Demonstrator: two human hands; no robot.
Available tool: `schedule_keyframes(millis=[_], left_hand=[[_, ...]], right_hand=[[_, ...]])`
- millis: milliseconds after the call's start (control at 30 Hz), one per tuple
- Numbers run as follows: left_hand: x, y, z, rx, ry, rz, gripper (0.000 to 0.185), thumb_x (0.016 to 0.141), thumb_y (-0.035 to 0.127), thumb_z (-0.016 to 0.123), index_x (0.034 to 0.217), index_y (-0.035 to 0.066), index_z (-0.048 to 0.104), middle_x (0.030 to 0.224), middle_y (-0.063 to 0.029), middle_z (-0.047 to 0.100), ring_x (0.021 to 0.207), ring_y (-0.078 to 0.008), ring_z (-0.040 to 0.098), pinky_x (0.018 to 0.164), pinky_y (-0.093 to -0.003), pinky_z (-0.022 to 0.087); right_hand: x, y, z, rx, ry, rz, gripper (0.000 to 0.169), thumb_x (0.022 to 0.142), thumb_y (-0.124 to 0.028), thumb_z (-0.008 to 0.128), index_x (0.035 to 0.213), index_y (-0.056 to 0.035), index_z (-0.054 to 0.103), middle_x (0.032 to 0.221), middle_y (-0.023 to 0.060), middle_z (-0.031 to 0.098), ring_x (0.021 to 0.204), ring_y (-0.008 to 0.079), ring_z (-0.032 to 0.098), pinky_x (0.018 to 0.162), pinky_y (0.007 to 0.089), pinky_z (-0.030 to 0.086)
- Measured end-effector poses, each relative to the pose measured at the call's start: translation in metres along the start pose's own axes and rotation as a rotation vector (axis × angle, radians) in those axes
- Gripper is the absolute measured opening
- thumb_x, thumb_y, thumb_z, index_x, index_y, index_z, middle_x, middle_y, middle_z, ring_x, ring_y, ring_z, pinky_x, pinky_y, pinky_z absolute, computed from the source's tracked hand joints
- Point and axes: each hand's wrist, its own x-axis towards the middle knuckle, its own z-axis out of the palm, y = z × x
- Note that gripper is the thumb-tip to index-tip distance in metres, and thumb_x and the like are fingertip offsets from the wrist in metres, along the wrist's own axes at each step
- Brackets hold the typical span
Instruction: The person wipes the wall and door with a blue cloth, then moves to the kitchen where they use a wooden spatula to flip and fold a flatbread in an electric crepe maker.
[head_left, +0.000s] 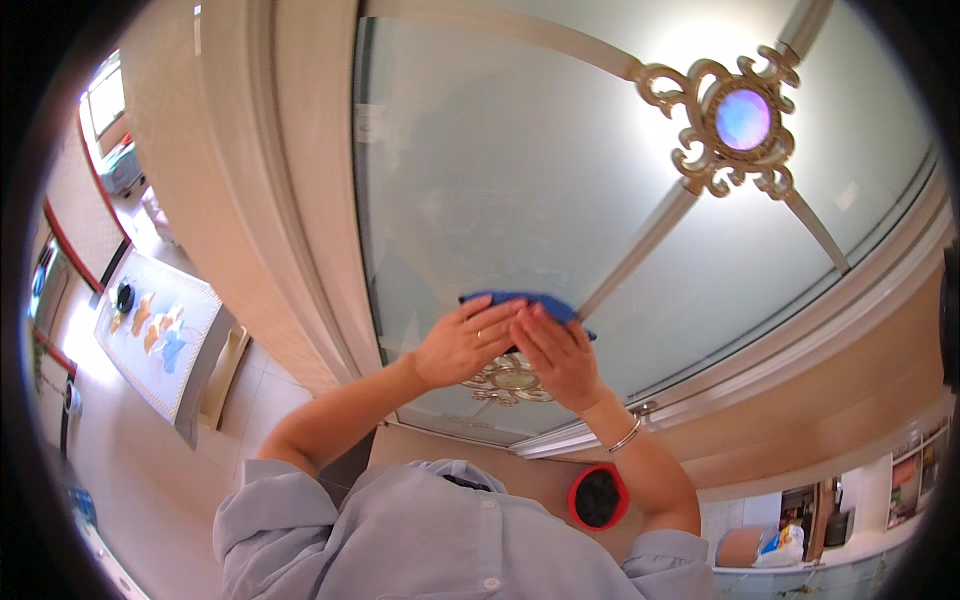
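Both hands press a blue cloth (551, 304) against the frosted glass panel (480, 187) of a door. My left hand (469, 341) lies over the cloth's left part, with a ring on one finger. Beside it, the fingertips nearly meeting, my right hand (559, 356) covers the right part, a silver bracelet at the wrist. Part of the cloth is hidden beneath the fingers. Just below my hands shows an ornate metal scroll fitting (511, 377). A larger scroll ornament (742, 120) with a round shiny centre sits on the glass at upper right, metal bars running out from it.
The door frame (319, 225) rises at the left, with a metal handle (643, 409) near my right wrist. A red bin (624, 510) with a dark liner stands on the floor. A cloth-covered table (202, 315) stands far left; a counter (832, 559) holds items at lower right.
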Motion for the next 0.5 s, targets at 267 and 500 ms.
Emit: schedule_keyframes(millis=[267,500], left_hand=[[0.071,-0.077,-0.09,0.463,0.341,-0.078,0.034,0.076,0.015,0.068,0.11,0.014,0.067,0.138,-0.0067,0.057,0.136,-0.0185,0.046,0.115,-0.0521,0.025],[0.16,-0.142,-0.203,0.539,0.604,0.034,0.025,0.079,-0.003,0.059,0.102,0.004,0.066,0.113,-0.0099,0.061,0.103,-0.026,0.056,0.093,-0.0429,0.044]], right_hand=[[0.155,0.049,-0.047,0.109,0.18,-0.093,0.049,0.088,-0.012,0.055,0.137,-0.0152,0.056,0.146,0.0017,0.049,0.137,0.0202,0.045,0.11,0.0403,0.034],[0.302,0.101,-0.096,-0.17,0.625,-0.236,0.04,0.084,0.005,0.056,0.123,-0.002,0.058,0.124,0.01,0.063,0.119,0.0287,0.058,0.102,0.0405,0.044]])
